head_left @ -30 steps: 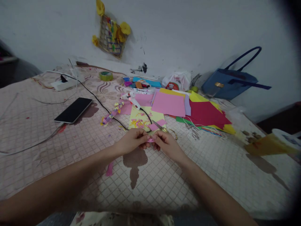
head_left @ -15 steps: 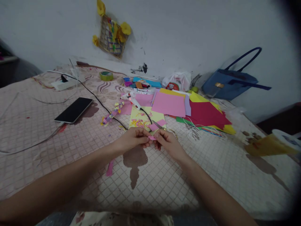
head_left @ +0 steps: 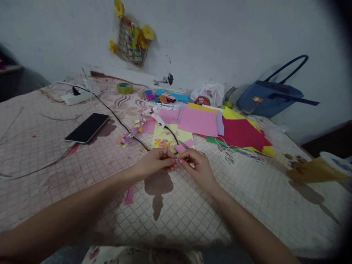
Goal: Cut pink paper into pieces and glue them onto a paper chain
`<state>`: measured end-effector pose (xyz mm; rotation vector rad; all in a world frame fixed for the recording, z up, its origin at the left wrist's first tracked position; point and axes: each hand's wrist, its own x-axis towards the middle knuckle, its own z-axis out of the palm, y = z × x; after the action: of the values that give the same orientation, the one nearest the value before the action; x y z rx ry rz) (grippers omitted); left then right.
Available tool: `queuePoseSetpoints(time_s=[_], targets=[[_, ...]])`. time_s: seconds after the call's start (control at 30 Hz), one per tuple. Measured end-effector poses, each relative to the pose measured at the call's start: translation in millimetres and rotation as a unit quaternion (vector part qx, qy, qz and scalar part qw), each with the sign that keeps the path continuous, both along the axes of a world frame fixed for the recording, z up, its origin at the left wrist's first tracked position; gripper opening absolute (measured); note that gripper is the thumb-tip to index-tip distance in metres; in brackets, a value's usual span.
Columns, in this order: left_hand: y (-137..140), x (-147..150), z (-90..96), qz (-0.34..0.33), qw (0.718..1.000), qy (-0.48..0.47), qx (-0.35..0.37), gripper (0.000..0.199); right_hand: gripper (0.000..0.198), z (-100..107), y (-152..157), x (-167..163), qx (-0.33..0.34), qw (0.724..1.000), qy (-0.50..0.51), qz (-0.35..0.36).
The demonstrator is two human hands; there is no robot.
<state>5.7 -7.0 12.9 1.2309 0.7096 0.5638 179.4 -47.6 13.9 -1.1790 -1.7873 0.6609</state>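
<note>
Between the fingertips of both hands is a small pink paper piece (head_left: 178, 160), mostly covered by the fingers. My left hand (head_left: 161, 160) pinches it from the left, and my right hand (head_left: 196, 165) pinches its right side. Just beyond them, scissors (head_left: 183, 145) lie across a pink paper strip (head_left: 181, 147), their handles partly behind my right hand. Tiny paper cuttings (head_left: 164, 143) are heaped on a pale yellow sheet (head_left: 174, 130). A white glue gun (head_left: 154, 116) with a lit red light rests behind. Nearer me on the left lies a pink tassel (head_left: 129, 196).
A strip covered in paper bits (head_left: 132, 132) and a phone (head_left: 87, 128) on a cable lie left. Pink sheets (head_left: 198, 121), red paper (head_left: 243, 134) and white string (head_left: 227, 152) lie right. A tape roll (head_left: 319, 168) and blue bag (head_left: 271, 97) are farther right.
My right hand has turned slightly and its fingers have shifted on the pink paper piece, so less of it shows. My left hand stays almost where it was.
</note>
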Motion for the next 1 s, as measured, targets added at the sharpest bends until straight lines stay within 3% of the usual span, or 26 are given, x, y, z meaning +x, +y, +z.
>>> queuePoseSetpoints(time_s=[0.2, 0.47, 0.8, 1.0], targets=[[-2.2, 1.8, -2.7, -0.020, 1.000, 0.002, -0.019, 0.020, 0.014, -2.1, -0.4, -1.2, 0.015, 1.000, -0.006, 0.002], [-0.3, 0.0, 0.5, -0.010, 0.999, 0.012, -0.037, 0.018, 0.020, -3.1, -1.0, 0.9, 0.095, 0.994, -0.058, 0.011], [3.6, -3.4, 0.7, -0.028, 0.998, 0.007, -0.063, 0.020, 0.022, -11.7, 2.8, 11.5, 0.216, 0.960, -0.166, 0.065], [5.4, -4.4, 4.3, -0.034, 0.997, -0.007, -0.072, 0.020, 0.022, -12.3, 5.6, 14.2, 0.236, 0.947, -0.208, 0.067]])
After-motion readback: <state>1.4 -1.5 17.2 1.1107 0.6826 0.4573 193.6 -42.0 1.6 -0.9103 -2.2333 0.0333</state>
